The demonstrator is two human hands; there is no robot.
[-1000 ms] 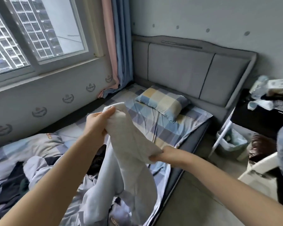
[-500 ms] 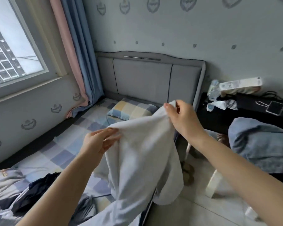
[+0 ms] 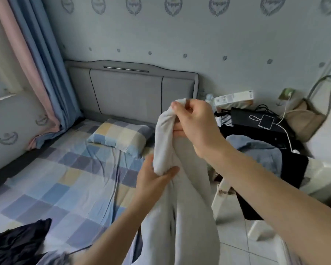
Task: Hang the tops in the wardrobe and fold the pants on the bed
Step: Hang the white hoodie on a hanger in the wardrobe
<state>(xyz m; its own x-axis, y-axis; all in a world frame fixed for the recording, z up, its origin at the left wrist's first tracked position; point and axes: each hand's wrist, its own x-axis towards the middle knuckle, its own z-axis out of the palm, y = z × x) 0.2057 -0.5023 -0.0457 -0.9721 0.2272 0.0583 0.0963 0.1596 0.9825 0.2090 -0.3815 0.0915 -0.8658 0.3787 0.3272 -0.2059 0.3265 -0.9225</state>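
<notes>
A pale grey garment hangs in front of me over the right edge of the bed. My right hand grips its top end, bunched, at headboard height. Lower down, my left hand clasps the same bunched cloth from the left. Below my hands the cloth falls in two long folds to the bottom of the view. Whether it is pants or a top I cannot tell. Dark clothes lie on the checked sheet at the bottom left.
A checked pillow lies by the grey headboard. To the right stand a cluttered black side table with a phone on a cable, and a white chair draped with blue and black clothes. Curtains hang at the left.
My view has swung right and up. My right hand has risen with the garment's top edge. The spread cloth is now gathered into a narrow bunch between both hands.
</notes>
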